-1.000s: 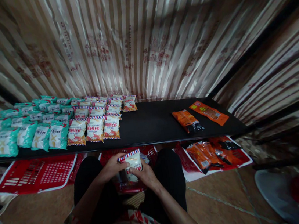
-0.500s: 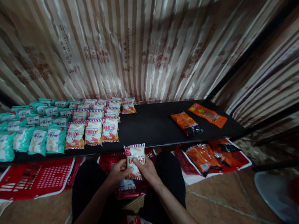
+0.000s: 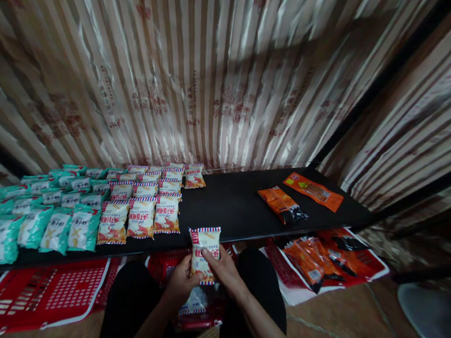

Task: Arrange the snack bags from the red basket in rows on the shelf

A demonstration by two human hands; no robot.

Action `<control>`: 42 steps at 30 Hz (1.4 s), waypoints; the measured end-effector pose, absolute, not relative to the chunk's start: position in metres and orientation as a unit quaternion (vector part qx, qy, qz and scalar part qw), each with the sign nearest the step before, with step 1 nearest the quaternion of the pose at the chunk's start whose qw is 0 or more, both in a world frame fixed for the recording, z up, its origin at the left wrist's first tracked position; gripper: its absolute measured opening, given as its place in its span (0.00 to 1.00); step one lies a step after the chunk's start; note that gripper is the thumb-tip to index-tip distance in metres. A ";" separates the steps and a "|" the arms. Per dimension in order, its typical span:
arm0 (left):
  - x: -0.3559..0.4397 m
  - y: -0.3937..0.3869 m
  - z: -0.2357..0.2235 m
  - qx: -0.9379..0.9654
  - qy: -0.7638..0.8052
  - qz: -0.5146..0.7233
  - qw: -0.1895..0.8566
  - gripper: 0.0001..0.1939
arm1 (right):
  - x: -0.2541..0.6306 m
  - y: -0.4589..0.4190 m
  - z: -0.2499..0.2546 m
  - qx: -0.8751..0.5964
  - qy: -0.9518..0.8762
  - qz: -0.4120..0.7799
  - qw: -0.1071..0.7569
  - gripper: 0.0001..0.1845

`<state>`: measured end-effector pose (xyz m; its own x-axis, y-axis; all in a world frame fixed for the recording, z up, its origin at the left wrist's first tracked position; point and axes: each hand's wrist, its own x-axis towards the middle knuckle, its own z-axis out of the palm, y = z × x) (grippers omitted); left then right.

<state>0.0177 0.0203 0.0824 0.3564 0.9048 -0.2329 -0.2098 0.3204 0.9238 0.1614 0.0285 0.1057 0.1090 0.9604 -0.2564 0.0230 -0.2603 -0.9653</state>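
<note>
Between both hands, in front of the black shelf (image 3: 231, 207), is a white and orange snack bag (image 3: 206, 244) with striped red, white and blue ends, its printed face up. My left hand (image 3: 183, 280) grips the bag's lower left edge. My right hand (image 3: 225, 270) holds its right side, with the thumb across the front. Similar white and orange bags (image 3: 142, 217) lie in rows on the shelf, ahead and to the left. Beneath my hands, a red basket (image 3: 165, 264) between my knees holds more packs, partly hidden by my hands and arms.
Teal snack bags (image 3: 80, 228) fill the shelf's left end. An orange and black pack (image 3: 281, 205) and a flat orange pack (image 3: 312, 191) lie to the right. Below stand a red basket (image 3: 68, 286) on the left and another with orange packs (image 3: 314, 260) on the right.
The held snack bag was tilted low over the basket; it has been raised toward the shelf edge and turned with its front up. The view has tipped upward a little.
</note>
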 end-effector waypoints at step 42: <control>0.053 0.123 0.095 0.614 0.670 0.316 0.272 0.16 | 0.187 0.126 0.111 -0.656 -0.579 0.307 0.375 0.21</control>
